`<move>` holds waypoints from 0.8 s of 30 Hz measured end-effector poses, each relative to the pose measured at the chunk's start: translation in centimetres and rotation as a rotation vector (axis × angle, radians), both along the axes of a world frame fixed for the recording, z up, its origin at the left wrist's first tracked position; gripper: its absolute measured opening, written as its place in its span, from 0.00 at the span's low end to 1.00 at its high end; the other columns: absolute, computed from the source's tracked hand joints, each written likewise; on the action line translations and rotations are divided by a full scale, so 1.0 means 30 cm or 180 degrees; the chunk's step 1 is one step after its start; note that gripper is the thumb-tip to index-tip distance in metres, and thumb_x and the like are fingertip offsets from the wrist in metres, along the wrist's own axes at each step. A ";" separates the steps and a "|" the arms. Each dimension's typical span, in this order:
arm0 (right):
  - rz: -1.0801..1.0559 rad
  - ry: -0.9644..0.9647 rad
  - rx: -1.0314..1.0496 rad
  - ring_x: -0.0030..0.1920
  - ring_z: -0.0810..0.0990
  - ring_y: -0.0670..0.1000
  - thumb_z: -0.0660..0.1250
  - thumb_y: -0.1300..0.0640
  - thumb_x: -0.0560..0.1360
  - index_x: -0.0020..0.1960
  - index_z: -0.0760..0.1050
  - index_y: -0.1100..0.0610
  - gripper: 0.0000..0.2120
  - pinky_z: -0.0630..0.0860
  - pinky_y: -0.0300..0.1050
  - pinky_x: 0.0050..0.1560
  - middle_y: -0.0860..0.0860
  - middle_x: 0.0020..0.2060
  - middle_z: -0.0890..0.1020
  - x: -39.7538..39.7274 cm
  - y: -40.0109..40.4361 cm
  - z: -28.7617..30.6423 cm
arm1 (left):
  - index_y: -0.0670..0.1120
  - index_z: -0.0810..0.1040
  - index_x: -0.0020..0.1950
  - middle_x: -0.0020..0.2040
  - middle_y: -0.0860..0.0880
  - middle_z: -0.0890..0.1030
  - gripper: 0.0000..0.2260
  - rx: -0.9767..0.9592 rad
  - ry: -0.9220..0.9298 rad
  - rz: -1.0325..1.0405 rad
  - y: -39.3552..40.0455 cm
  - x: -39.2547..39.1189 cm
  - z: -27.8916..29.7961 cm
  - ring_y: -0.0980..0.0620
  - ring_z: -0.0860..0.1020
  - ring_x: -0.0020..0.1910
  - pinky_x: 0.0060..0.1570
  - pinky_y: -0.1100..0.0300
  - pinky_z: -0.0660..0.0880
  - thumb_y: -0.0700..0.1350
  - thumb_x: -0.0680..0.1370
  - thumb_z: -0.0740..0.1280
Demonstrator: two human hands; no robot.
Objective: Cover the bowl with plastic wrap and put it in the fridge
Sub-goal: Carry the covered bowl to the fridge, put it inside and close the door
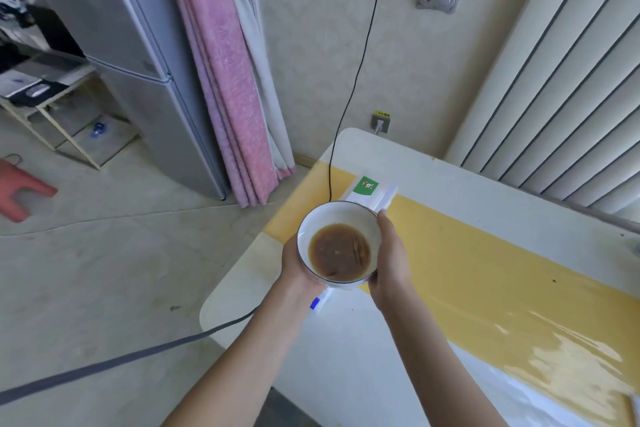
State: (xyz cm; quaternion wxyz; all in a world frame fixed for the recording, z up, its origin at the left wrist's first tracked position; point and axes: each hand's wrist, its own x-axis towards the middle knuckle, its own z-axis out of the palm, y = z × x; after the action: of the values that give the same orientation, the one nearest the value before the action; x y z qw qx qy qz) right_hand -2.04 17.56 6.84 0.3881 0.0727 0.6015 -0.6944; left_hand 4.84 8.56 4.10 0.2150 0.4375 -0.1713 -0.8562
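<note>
A white bowl (pixel 337 218) with brown liquid in it is held up above the left end of the table. My left hand (pixel 294 265) cups its left side and underside. My right hand (pixel 391 258) grips its right side. I cannot tell whether plastic wrap lies over the rim. The plastic wrap box (pixel 372 192), white with a green label, lies on the table just behind the bowl, partly hidden by it. The grey two-door fridge (pixel 131 55) stands at the upper left, its doors shut.
The white table (pixel 346 357) has a yellow strip along it. A pink curtain (pixel 225 73) hangs beside the fridge. A black cable (pixel 353 90) hangs down to the table. On the floor to the left are a red stool (pixel 20 187), a shelf rack (pixel 52 100) and a grey strap (pixel 121 360).
</note>
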 end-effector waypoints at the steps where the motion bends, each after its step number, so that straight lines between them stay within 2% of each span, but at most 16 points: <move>1: 0.0009 -0.0014 -0.0041 0.54 0.81 0.53 0.58 0.44 0.79 0.48 0.81 0.47 0.15 0.76 0.50 0.57 0.49 0.49 0.84 0.002 -0.006 0.000 | 0.42 0.77 0.43 0.38 0.41 0.80 0.12 0.0012 -0.0020 0.0069 -0.004 0.006 0.006 0.42 0.76 0.40 0.45 0.53 0.72 0.44 0.79 0.56; 5: 0.0165 -0.0068 -0.0166 0.51 0.82 0.51 0.57 0.45 0.80 0.48 0.81 0.47 0.15 0.76 0.48 0.54 0.46 0.44 0.85 0.023 -0.040 -0.003 | 0.42 0.83 0.39 0.36 0.41 0.83 0.22 0.0073 0.0263 0.0231 -0.032 0.044 0.030 0.43 0.82 0.33 0.42 0.53 0.73 0.53 0.79 0.55; 7: 0.0254 -0.0146 -0.0219 0.53 0.82 0.51 0.57 0.44 0.79 0.53 0.81 0.47 0.15 0.76 0.47 0.52 0.48 0.49 0.85 0.037 -0.062 0.011 | 0.42 0.86 0.40 0.41 0.40 0.84 0.25 0.0021 0.0343 0.0160 -0.066 0.065 0.036 0.43 0.83 0.38 0.46 0.52 0.74 0.57 0.77 0.56; 9: 0.0339 -0.0274 -0.0210 0.56 0.82 0.53 0.57 0.41 0.78 0.58 0.79 0.48 0.17 0.77 0.49 0.53 0.51 0.54 0.84 0.056 -0.088 0.031 | 0.43 0.86 0.38 0.40 0.41 0.84 0.24 -0.0051 0.0355 0.0212 -0.102 0.081 0.042 0.44 0.83 0.38 0.46 0.52 0.75 0.56 0.77 0.56; 11: 0.0311 -0.0281 -0.0057 0.54 0.82 0.53 0.59 0.40 0.77 0.58 0.77 0.49 0.18 0.79 0.49 0.51 0.52 0.53 0.83 0.077 -0.121 0.042 | 0.43 0.84 0.34 0.33 0.43 0.83 0.24 -0.0109 0.0304 0.0157 -0.135 0.091 0.053 0.47 0.82 0.31 0.41 0.55 0.73 0.54 0.78 0.55; 14: 0.0098 -0.0189 0.0122 0.55 0.80 0.55 0.61 0.39 0.76 0.63 0.74 0.52 0.22 0.79 0.52 0.55 0.52 0.56 0.81 0.110 -0.187 0.037 | 0.42 0.80 0.41 0.32 0.43 0.83 0.21 -0.0090 0.0119 0.0182 -0.193 0.109 0.069 0.46 0.82 0.30 0.40 0.55 0.73 0.52 0.79 0.53; 17: -0.0024 -0.0164 0.0155 0.48 0.82 0.55 0.61 0.41 0.77 0.55 0.75 0.54 0.18 0.78 0.54 0.56 0.52 0.47 0.82 0.154 -0.271 0.044 | 0.44 0.79 0.48 0.43 0.43 0.82 0.17 -0.0262 -0.0130 0.0178 -0.272 0.153 0.071 0.43 0.80 0.43 0.44 0.55 0.74 0.50 0.79 0.54; 18: -0.0069 -0.0130 0.0162 0.47 0.82 0.54 0.61 0.40 0.77 0.53 0.75 0.54 0.17 0.78 0.54 0.55 0.52 0.46 0.82 0.173 -0.308 0.044 | 0.45 0.80 0.48 0.45 0.43 0.81 0.15 -0.0339 -0.0166 0.0167 -0.305 0.173 0.078 0.44 0.79 0.44 0.44 0.56 0.74 0.50 0.79 0.55; 22: -0.0158 -0.0100 0.0130 0.54 0.81 0.57 0.60 0.39 0.77 0.54 0.75 0.54 0.19 0.77 0.56 0.59 0.53 0.50 0.82 0.285 -0.471 0.065 | 0.48 0.79 0.42 0.42 0.48 0.81 0.12 -0.0932 -0.0273 0.0097 -0.465 0.285 0.112 0.50 0.78 0.40 0.43 0.58 0.74 0.51 0.79 0.60; 24: -0.0295 -0.0143 0.0132 0.53 0.81 0.57 0.61 0.39 0.77 0.49 0.74 0.53 0.17 0.77 0.57 0.59 0.52 0.48 0.81 0.331 -0.560 0.069 | 0.50 0.80 0.42 0.42 0.52 0.82 0.14 -0.1361 -0.0428 -0.0138 -0.549 0.344 0.109 0.52 0.79 0.46 0.51 0.57 0.75 0.52 0.81 0.58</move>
State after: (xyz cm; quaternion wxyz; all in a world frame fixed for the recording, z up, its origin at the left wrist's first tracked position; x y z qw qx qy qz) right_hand 7.88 0.77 8.92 0.3673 0.1241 0.6029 -0.6973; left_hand 15.17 -7.91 7.37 0.2724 0.4342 -0.3723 -0.7737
